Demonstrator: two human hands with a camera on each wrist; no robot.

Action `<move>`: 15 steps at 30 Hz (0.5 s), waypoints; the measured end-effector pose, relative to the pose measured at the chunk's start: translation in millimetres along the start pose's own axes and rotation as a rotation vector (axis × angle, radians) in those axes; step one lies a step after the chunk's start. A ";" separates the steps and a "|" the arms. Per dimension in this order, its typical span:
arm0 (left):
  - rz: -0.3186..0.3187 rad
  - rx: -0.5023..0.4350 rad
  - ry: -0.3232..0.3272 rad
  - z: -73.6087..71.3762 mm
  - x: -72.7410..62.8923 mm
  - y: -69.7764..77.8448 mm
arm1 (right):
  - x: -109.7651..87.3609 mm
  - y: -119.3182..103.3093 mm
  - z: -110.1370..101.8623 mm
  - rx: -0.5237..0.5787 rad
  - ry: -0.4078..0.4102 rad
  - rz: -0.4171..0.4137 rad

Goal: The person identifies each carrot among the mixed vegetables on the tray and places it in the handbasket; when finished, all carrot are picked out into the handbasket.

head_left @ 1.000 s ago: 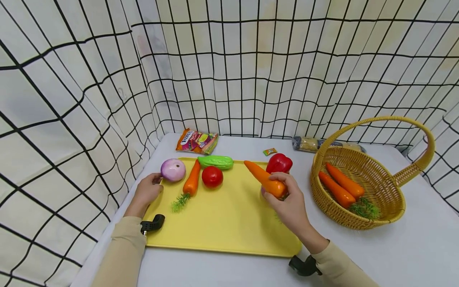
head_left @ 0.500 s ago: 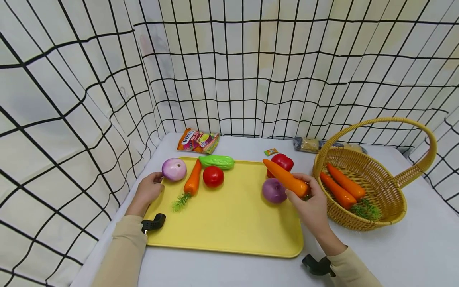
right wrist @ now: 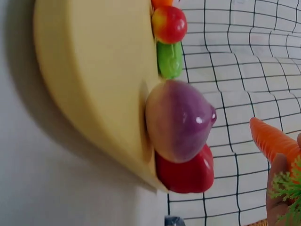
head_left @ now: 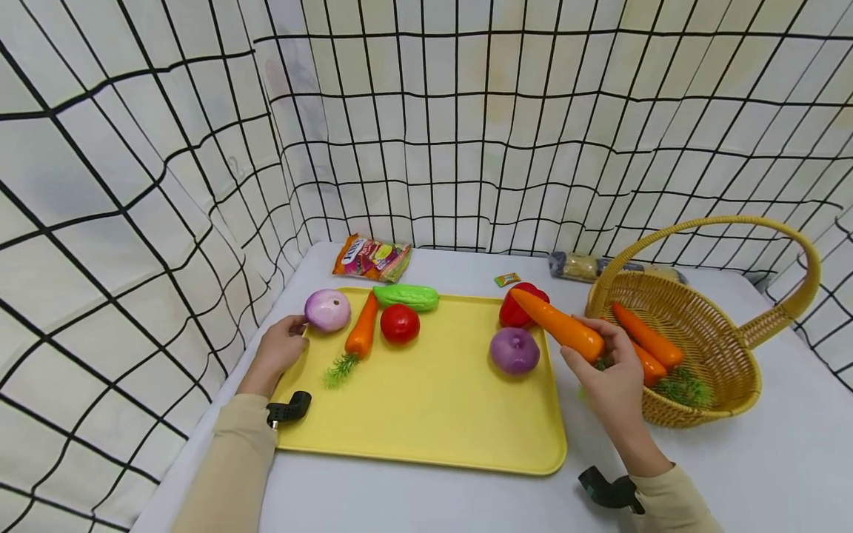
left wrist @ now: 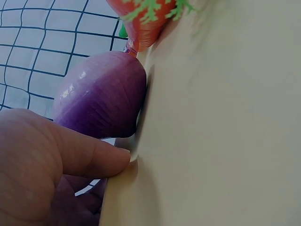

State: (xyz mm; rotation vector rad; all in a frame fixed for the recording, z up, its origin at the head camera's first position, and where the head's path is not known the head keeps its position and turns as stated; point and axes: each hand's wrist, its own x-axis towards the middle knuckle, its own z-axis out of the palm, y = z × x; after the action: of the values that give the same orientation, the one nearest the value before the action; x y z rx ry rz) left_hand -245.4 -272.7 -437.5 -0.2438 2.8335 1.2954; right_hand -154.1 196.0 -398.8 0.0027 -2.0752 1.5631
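My right hand grips an orange toy carrot by its thick end, above the gap between the tray's right edge and the basket. Its tip points up and left; green fronds hang from it in the right wrist view. My left hand pinches the left rim of the yellow tray, thumb on top and fingers beneath. Beside that thumb lies a purple onion. Farther along the tray are another carrot, a red tomato, and a green cucumber.
A second onion and a red bell pepper sit at the tray's right side. The wicker basket at right, with a tall handle, holds two carrots. Behind the tray lie a candy bag, a small wrapped candy and a clear packet.
My right hand has carried the carrot rightward, from over the tray's right part to beside the basket, uncovering the second onion. The left hand stays at the tray's rim.
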 end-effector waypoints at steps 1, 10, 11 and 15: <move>-0.002 -0.002 -0.001 -0.4 -0.2 0.4 | -0.1 -2.5 -0.8 -0.015 0.015 -0.015; 0.002 0.001 -0.007 -1.7 1.3 0.2 | 1.5 -25.9 -10.3 -0.117 0.121 -0.184; 0.001 -0.001 -0.007 -1.5 1.5 0.2 | 3.2 -25.0 -12.5 -0.118 0.126 -0.188; -0.015 -0.013 -0.011 -0.8 2.1 0.4 | 13.5 -5.2 -23.9 -0.100 0.132 -0.131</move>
State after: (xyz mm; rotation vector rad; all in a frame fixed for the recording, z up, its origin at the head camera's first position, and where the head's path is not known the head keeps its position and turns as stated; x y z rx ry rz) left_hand -247.5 -273.3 -436.8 -0.2568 2.8091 1.3085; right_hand -154.3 219.8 -384.2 -0.0011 -2.0050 1.3448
